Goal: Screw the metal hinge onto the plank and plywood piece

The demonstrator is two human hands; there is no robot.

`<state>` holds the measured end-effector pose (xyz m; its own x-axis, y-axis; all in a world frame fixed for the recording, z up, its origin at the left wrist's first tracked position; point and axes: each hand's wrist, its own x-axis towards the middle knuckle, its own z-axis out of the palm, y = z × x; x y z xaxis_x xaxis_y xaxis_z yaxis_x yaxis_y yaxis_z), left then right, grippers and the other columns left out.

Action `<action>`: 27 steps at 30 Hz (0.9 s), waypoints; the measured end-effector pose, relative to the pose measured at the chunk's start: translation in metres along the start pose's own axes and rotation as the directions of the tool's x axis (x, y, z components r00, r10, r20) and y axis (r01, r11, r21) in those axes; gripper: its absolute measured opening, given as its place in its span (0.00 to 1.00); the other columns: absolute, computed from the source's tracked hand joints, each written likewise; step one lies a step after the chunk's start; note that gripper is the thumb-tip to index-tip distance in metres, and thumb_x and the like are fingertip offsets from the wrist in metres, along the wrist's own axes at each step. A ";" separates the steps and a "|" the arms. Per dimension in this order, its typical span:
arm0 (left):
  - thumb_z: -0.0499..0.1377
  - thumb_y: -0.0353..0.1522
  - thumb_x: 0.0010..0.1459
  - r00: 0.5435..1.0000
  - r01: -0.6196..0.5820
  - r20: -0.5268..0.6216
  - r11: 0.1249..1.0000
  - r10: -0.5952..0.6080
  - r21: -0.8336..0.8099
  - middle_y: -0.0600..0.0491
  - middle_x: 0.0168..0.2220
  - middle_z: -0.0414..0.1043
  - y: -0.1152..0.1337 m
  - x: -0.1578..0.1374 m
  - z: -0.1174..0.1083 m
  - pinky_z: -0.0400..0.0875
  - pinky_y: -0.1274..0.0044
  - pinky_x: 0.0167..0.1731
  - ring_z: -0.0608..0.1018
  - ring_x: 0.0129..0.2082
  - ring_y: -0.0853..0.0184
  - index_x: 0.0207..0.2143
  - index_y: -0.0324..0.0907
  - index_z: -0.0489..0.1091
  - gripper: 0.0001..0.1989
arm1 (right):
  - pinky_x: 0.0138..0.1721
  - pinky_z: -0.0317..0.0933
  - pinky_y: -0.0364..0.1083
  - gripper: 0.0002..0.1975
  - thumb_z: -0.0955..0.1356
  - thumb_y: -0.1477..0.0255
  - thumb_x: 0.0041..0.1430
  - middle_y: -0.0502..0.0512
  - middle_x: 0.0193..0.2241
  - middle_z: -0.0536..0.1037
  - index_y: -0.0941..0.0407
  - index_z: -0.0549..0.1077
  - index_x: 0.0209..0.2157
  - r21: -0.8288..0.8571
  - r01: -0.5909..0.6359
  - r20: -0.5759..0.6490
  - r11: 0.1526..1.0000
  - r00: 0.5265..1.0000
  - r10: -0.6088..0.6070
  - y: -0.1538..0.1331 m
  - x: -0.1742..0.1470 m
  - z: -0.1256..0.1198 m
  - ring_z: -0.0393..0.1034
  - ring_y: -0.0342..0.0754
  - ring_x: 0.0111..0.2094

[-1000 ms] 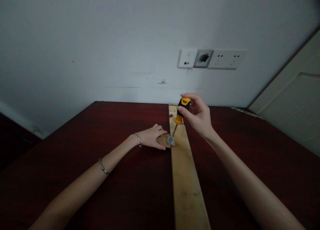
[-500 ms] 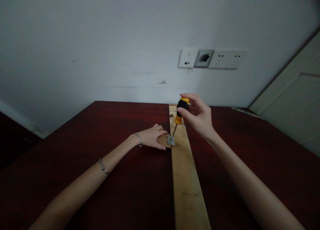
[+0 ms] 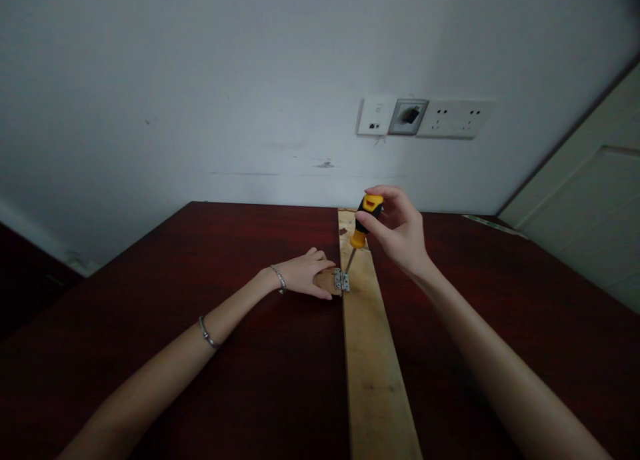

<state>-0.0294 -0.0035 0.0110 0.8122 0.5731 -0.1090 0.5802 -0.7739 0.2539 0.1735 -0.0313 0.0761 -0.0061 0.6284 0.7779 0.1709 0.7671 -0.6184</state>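
Observation:
My right hand (image 3: pixel 400 230) grips a yellow and black screwdriver (image 3: pixel 364 221) by its handle, thumb and fingers closed round it. The shaft slants down to a small metal hinge (image 3: pixel 343 280), its tip meeting the hinge's upper right part. One leaf of the hinge lies on a long pale wooden plank (image 3: pixel 373 353), the other on a small wooden block (image 3: pixel 326 281) against the plank's left edge. Around that block my left hand (image 3: pixel 303 273) is closed, thumb and fingers at its sides. Any screw under the tip is too small to make out.
A dark red tabletop (image 3: pixel 240 367) lies under the plank and reaches back to a white wall (image 3: pixel 200 80). Sockets (image 3: pixel 455 119) are set in the wall above the plank's far end. A pale panelled door (image 3: pixel 590 193) stands at the right.
The screwdriver handle has turned and tilted slightly right in my right hand, its yellow end now showing more. My left hand, the hinge and the plank have stayed in place.

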 end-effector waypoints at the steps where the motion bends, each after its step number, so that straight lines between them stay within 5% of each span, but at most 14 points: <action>1: 0.61 0.50 0.49 1.000 0.003 0.000 1.000 -0.003 -0.002 0.46 0.47 0.62 0.000 0.000 0.000 0.60 0.72 0.50 0.63 0.47 0.59 0.58 0.37 0.59 0.39 | 0.42 0.65 0.49 0.15 0.71 0.70 0.52 0.50 0.41 0.72 0.47 0.72 0.43 0.020 -0.014 0.011 1.000 1.000 0.014 0.000 0.000 0.000 0.68 0.47 0.42; 7: 0.61 0.50 0.49 1.000 0.002 -0.003 1.000 -0.002 -0.015 0.46 0.47 0.62 0.002 -0.001 -0.001 0.60 0.71 0.50 0.63 0.47 0.58 0.57 0.37 0.60 0.38 | 0.50 0.63 0.54 0.12 0.62 0.69 0.62 0.51 0.49 0.74 0.47 0.72 0.47 0.145 -0.077 0.079 0.986 0.995 0.066 -0.004 -0.001 -0.004 0.70 0.49 0.47; 16: 0.61 0.50 0.49 1.000 -0.003 -0.011 1.000 0.003 -0.015 0.47 0.47 0.62 0.001 0.000 0.000 0.60 0.70 0.50 0.63 0.47 0.59 0.56 0.38 0.60 0.37 | 0.41 0.66 0.47 0.15 0.73 0.71 0.49 0.49 0.39 0.72 0.48 0.73 0.41 0.001 0.021 -0.011 1.000 1.000 -0.021 -0.004 0.001 0.000 0.69 0.45 0.40; 21: 0.61 0.50 0.49 1.000 -0.002 -0.016 1.000 0.002 -0.016 0.47 0.46 0.62 0.002 -0.001 -0.001 0.60 0.71 0.49 0.63 0.46 0.59 0.56 0.40 0.61 0.37 | 0.49 0.65 0.53 0.13 0.63 0.68 0.62 0.52 0.48 0.73 0.48 0.71 0.47 0.130 -0.077 0.085 0.989 0.994 0.066 -0.006 -0.002 -0.001 0.69 0.48 0.48; 27: 0.61 0.50 0.49 1.000 -0.002 -0.013 1.000 0.002 -0.009 0.47 0.46 0.62 0.002 -0.001 0.000 0.60 0.71 0.49 0.63 0.46 0.59 0.56 0.39 0.60 0.37 | 0.38 0.67 0.45 0.11 0.71 0.70 0.53 0.49 0.36 0.74 0.49 0.72 0.40 0.032 -0.018 -0.017 0.999 1.000 0.019 -0.007 0.000 0.001 0.70 0.43 0.37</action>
<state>-0.0295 -0.0052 0.0119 0.8122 0.5755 -0.0958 0.5783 -0.7724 0.2625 0.1716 -0.0362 0.0805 0.0143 0.6405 0.7678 0.1395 0.7591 -0.6358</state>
